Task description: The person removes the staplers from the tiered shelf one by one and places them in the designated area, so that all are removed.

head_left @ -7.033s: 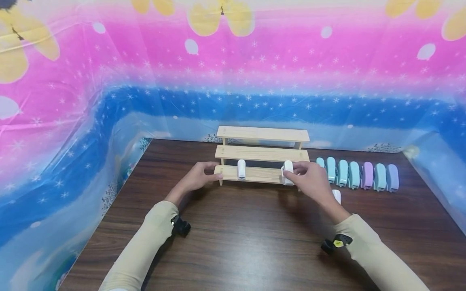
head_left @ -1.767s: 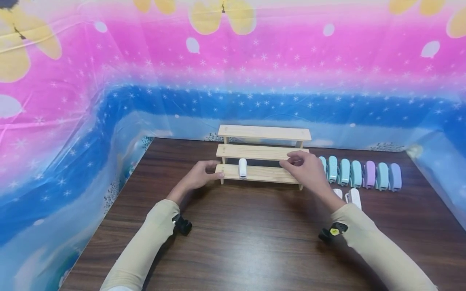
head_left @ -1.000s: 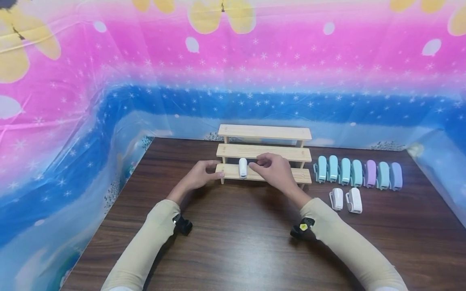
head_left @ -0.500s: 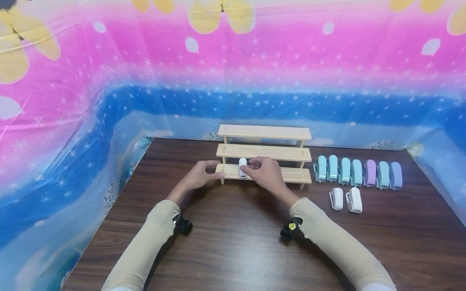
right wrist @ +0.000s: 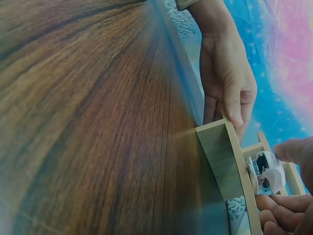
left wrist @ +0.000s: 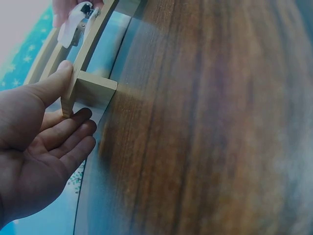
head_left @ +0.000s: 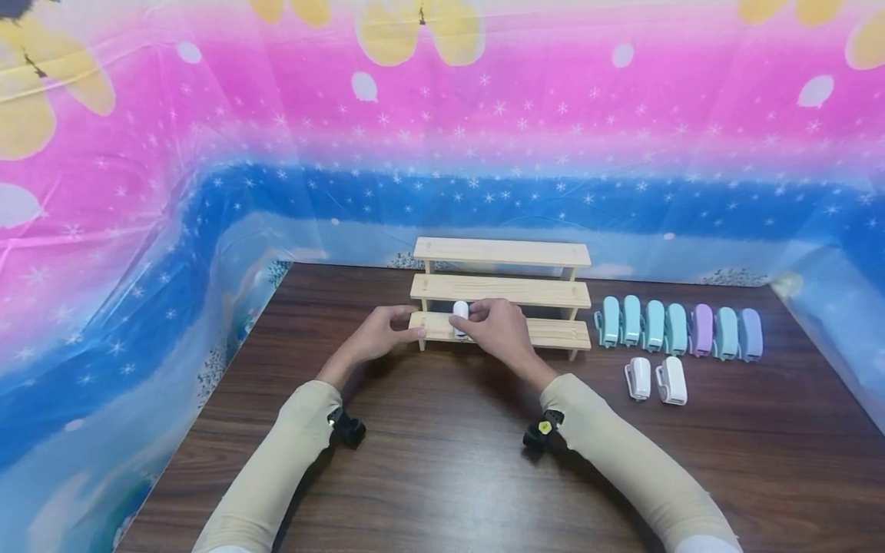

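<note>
A three-step wooden stand (head_left: 556,333) is at the back of the table. On its lowest step, left of the middle, stands a small white stapler (head_left: 459,309). My right hand (head_left: 501,330) pinches it between thumb and fingers; the right wrist view shows the stapler (right wrist: 271,174) with its metal inner parts facing the camera. My left hand (head_left: 376,332) grips the left end of that lowest step. In the left wrist view, the thumb lies on the plank's edge and the fingers (left wrist: 73,128) curl beneath it.
Right of the stand is a row of several teal staplers (head_left: 653,326), with a purple one (head_left: 702,330) and a bluish-lilac one (head_left: 750,335) among them. In front lie two white staplers (head_left: 640,379). A patterned cloth (head_left: 525,207) hangs behind the dark wooden table (head_left: 442,461).
The white stapler earlier held at the step's right end now lies on the table beside another. My right hand has moved left and taken hold of the remaining one; my left hand stays put.
</note>
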`<state>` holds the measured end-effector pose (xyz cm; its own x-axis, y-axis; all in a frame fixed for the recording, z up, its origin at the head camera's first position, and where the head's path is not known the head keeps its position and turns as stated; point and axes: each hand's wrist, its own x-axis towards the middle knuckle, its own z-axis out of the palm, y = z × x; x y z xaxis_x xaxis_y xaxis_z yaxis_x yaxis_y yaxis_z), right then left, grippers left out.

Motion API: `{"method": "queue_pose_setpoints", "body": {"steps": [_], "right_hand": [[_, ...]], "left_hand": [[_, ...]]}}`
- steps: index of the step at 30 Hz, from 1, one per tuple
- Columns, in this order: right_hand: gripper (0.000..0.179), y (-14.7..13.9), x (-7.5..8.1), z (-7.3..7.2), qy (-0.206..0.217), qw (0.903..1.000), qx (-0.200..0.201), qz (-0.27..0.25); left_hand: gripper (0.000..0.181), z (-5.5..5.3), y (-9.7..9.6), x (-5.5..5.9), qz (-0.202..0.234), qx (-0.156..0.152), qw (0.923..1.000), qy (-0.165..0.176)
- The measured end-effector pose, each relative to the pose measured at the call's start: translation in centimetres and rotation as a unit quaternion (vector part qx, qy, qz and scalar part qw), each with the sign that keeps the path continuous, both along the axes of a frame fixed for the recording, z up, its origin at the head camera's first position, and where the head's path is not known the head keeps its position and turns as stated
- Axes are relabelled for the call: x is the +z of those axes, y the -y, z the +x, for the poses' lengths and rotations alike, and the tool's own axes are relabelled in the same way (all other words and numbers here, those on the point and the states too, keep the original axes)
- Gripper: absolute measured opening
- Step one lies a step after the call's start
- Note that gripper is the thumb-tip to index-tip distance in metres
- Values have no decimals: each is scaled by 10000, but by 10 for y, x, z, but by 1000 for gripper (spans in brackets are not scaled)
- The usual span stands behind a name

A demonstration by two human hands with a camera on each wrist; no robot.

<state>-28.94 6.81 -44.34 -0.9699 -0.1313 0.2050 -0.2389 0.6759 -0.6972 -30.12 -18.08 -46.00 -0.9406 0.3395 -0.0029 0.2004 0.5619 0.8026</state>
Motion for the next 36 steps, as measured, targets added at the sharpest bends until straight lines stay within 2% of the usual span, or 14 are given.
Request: {"method": "queue_pose_setpoints", "body": {"steps": [15, 26, 36], "right_hand": [[38, 2, -1, 0, -56, 9998, 39, -160], [35, 2, 3, 6, 16, 9996, 42, -266], [35, -8, 19, 17, -220, 9991, 129, -348]], "left_hand": [[60, 1, 0, 1, 8, 23, 10000, 13], [60, 2, 0, 1, 9, 18, 10000, -17], [59, 3, -1, 3, 18, 7, 10000, -43]]}}
